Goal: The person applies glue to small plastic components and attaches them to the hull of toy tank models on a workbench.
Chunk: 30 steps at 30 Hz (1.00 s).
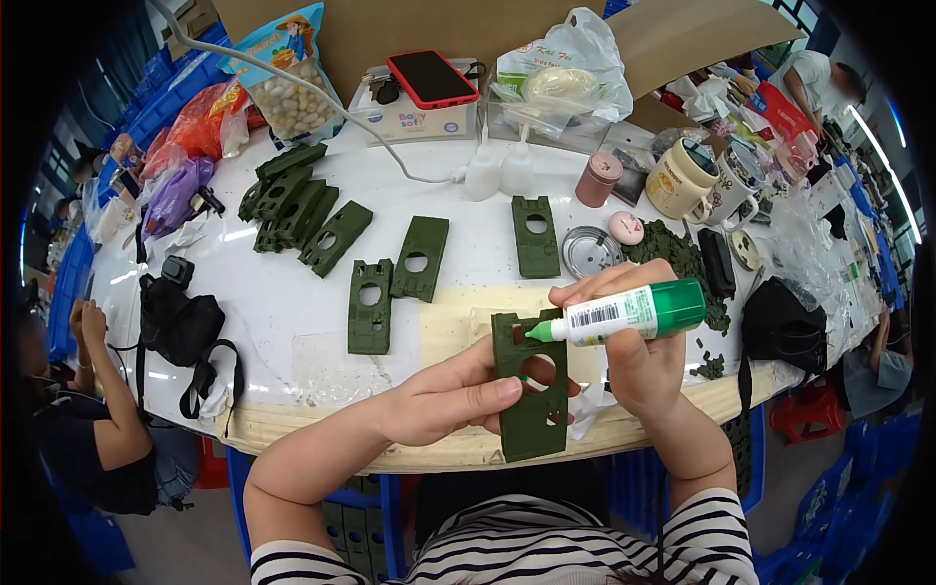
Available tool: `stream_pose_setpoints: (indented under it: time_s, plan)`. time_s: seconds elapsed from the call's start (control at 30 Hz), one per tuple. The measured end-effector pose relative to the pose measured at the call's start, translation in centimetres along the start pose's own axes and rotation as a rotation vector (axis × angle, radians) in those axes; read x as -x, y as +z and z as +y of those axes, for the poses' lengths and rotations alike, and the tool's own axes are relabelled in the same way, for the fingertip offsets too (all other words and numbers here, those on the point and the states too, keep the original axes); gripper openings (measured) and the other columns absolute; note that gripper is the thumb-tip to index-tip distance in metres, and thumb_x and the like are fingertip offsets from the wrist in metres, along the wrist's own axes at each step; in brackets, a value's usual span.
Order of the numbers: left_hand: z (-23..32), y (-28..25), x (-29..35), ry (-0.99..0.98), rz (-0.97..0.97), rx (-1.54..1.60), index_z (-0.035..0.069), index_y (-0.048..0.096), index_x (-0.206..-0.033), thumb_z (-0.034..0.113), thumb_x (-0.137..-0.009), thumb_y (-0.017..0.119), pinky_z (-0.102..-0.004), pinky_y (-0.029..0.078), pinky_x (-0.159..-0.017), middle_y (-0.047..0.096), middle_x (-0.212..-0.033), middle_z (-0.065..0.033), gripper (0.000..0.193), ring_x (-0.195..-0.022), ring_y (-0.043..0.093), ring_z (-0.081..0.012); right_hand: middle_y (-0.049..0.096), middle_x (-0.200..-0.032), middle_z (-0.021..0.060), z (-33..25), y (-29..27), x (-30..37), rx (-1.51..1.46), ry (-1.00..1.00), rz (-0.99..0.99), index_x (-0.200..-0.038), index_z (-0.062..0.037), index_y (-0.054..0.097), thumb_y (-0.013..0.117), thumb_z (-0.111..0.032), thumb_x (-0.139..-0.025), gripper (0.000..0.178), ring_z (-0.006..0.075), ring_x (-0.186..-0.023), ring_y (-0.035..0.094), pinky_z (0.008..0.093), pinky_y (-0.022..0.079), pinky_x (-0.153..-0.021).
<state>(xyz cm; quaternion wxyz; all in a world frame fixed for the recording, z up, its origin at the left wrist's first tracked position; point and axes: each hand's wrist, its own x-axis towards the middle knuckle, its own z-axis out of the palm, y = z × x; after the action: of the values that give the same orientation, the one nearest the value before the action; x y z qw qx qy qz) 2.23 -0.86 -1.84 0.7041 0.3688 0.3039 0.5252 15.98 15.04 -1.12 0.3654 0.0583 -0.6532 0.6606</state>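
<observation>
My left hand [444,398] grips a dark green plastic model part [531,437], a long plate with a large round hole and smaller openings, above the table's near edge. My right hand [642,370] is closed around a glue bottle [614,314] with a white label and green ends. Tilted sideways, the bottle points its green nozzle left at a small opening near the plate's upper end; whether the tip touches cannot be seen. Like plates lie beyond my hands: one plate [535,255] straight ahead, two more, including a plate [369,327], to the left, and a stacked group [292,205] farther left.
A heap of small green parts [673,255] lies right, near a round metal tin [591,253], a pink canister [599,179] and mugs [678,180]. A red-edged phone [432,78] rests on a plastic box at the back. Black bags [181,320] sit left; a co-worker's hands [90,322] are beyond.
</observation>
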Motion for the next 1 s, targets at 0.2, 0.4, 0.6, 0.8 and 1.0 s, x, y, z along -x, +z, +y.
stream_pose_setpoints:
  time_s: [0.2,0.4,0.6,0.8,1.0]
  plan:
    - [-0.07,-0.04,-0.03,-0.011,-0.014,0.003,0.008,0.014,-0.145,0.031,-0.099,0.041,-0.0396,0.047,-0.095,0.040,-0.136,-0.0157,0.058,-0.124,0.046,-0.0255,0.060,-0.100,0.0154,0.08,-0.26,0.19,0.087,-0.032,-0.025,-0.105,0.0014,0.050,0.070,-0.021,-0.084,0.037,0.0235,-0.095,0.062,0.0336,0.050,-0.081]
    - [0.14,0.41,-0.05,-0.019,0.032,-0.005,0.009,0.016,-0.144,0.036,-0.095,0.047,-0.0435,0.044,-0.097,0.042,-0.132,-0.0197,0.063,-0.121,0.048,-0.0338,0.062,-0.099,0.0154,0.03,-0.21,0.17,0.113,-0.048,-0.037,-0.104,0.0015,0.053,0.073,-0.018,-0.081,0.036,0.0228,-0.094,0.062,0.0325,0.050,-0.080]
    - [0.28,0.63,0.00,-0.027,0.051,0.000,0.009,0.016,-0.144,0.038,-0.094,0.049,-0.0448,0.042,-0.099,0.043,-0.130,-0.0213,0.067,-0.119,0.050,-0.0376,0.063,-0.098,0.0155,-0.11,-0.03,0.20,0.111,-0.038,-0.027,-0.104,0.0016,0.053,0.074,-0.017,-0.081,0.037,0.0220,-0.093,0.062,0.0317,0.050,-0.078]
    - [0.23,0.48,-0.02,-0.028,0.041,-0.012,0.009,0.015,-0.144,0.038,-0.094,0.049,-0.0439,0.042,-0.099,0.043,-0.131,-0.0211,0.066,-0.119,0.050,-0.0368,0.063,-0.099,0.0159,-0.06,-0.09,0.22,0.126,-0.044,-0.032,-0.104,0.0012,0.052,0.073,-0.018,-0.081,0.037,0.0213,-0.092,0.062,0.0313,0.050,-0.078]
    - [0.00,0.17,0.02,-0.002,0.005,-0.031,0.008,0.016,-0.144,0.034,-0.098,0.043,-0.0384,0.046,-0.094,0.042,-0.133,-0.0168,0.059,-0.121,0.048,-0.0272,0.063,-0.099,0.0162,-0.15,0.02,0.22,0.123,-0.040,-0.030,-0.105,0.0008,0.052,0.074,-0.018,-0.081,0.038,0.0212,-0.093,0.062,0.0311,0.050,-0.078]
